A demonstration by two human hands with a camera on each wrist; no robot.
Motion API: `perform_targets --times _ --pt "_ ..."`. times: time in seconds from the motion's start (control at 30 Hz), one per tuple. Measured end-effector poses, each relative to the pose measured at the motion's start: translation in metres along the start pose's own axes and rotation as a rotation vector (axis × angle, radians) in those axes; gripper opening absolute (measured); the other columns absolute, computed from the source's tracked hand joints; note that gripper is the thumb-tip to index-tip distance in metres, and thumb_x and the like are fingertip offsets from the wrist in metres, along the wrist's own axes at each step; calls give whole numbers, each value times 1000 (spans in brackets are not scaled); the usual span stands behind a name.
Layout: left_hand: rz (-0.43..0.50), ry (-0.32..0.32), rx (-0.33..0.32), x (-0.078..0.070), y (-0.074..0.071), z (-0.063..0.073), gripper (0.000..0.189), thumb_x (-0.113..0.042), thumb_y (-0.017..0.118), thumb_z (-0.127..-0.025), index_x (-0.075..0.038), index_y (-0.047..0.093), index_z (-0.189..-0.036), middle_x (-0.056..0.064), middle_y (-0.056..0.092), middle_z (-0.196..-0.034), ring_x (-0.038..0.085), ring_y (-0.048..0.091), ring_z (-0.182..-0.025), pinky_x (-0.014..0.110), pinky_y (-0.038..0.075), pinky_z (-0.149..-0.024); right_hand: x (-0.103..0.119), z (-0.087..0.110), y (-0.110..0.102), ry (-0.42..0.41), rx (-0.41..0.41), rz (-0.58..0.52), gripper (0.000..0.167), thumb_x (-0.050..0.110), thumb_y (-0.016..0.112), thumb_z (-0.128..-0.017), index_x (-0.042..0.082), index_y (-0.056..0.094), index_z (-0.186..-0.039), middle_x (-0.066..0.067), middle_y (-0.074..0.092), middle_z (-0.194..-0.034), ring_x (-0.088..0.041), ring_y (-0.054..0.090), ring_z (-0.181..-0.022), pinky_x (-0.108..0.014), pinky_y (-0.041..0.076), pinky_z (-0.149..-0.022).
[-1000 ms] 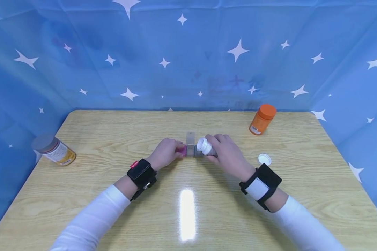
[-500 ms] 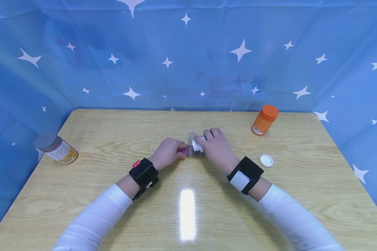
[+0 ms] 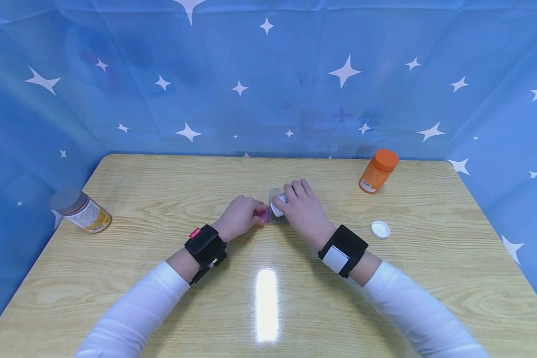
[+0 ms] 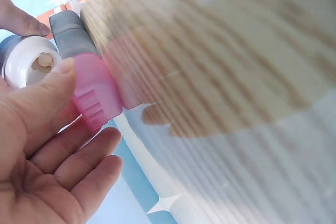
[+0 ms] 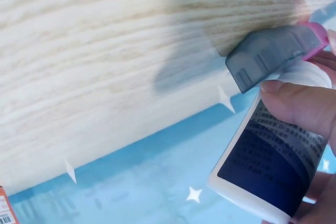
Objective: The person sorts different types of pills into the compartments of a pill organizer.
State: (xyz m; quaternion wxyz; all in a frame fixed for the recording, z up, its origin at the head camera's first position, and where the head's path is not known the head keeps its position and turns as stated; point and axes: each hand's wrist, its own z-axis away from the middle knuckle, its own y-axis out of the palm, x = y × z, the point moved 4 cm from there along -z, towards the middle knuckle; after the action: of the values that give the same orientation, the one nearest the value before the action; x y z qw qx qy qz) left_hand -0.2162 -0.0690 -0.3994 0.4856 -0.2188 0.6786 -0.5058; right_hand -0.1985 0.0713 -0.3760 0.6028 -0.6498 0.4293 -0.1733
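Observation:
My left hand point(image 3: 238, 219) pinches the pink end of a small pink-and-grey pill box point(image 4: 100, 90) on the table, thumb against its side. A grey lid flap stands raised behind the box in the head view. My right hand point(image 3: 305, 214) grips a white pill bottle point(image 5: 268, 156) with a dark blue label, tilted over the grey part of the box. The uncapped mouth of the bottle faces left, and pale tablets show inside it in the left wrist view. From the head, the right fingers hide most of the bottle and the grey compartments.
A white bottle cap point(image 3: 380, 229) lies on the wooden table point(image 3: 206, 308), right of the right hand. An orange bottle point(image 3: 378, 171) stands at the back right. At the left edge stands a grey-lidded bottle point(image 3: 80, 211). A blue star-patterned cloth point(image 3: 268, 109) rises behind.
My right hand has moved left with the bottle, over the pill box, and turned it so that its mouth tips further down. My left hand stays on the pink end.

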Motion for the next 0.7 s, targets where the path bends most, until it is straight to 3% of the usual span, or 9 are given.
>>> perform_targets --times 0.53,0.7 --pt "4 58 -28 -3 -2 -1 23 -16 73 -76 -6 73 -96 7 72 -94 17 67 -84 29 52 -77 3 -3 3 -46 -6 92 35 7 60 -88 20 54 -120 -14 52 -123 -30 46 -117 -45 30 -111" --pt "8 26 -12 -2 -2 -1 31 -17 73 -77 -4 70 -105 10 70 -103 21 66 -94 32 52 -84 2 -2 2 -32 -29 60 33 6 58 -89 20 54 -119 -15 53 -121 -31 47 -116 -45 32 -109"
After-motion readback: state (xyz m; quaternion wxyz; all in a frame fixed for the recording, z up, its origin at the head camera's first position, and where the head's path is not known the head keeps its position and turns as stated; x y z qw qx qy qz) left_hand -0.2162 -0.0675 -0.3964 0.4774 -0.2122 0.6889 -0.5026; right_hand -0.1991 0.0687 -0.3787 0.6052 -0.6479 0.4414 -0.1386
